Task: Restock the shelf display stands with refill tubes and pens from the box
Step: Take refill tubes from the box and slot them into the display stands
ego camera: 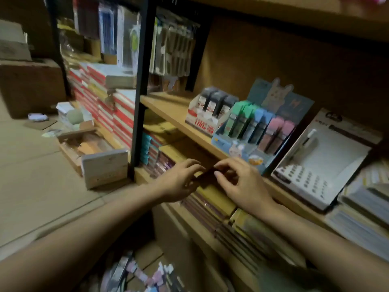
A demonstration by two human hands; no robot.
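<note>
My left hand (pixel 179 182) and my right hand (pixel 242 182) meet just below the wooden shelf's front edge (pixel 189 131), and together they pinch a small dark object (pixel 207 172) between their fingertips; blur hides what it is. On the shelf above stand a white and red display stand (pixel 205 121) with dark refill tubes and a blue display stand (pixel 252 142) with green, blue and pink tubes. A white pen display stand (pixel 315 165) sits to the right, with one pen shown on its back card.
A black shelf post (pixel 139 91) rises at left. Stacks of red and white notebooks (pixel 105 102) stand behind it. Flat packets (pixel 210 203) fill the lower shelf under my hands. An open cardboard box (pixel 84 144) lies on the floor at left, and paper stacks (pixel 362 207) at right.
</note>
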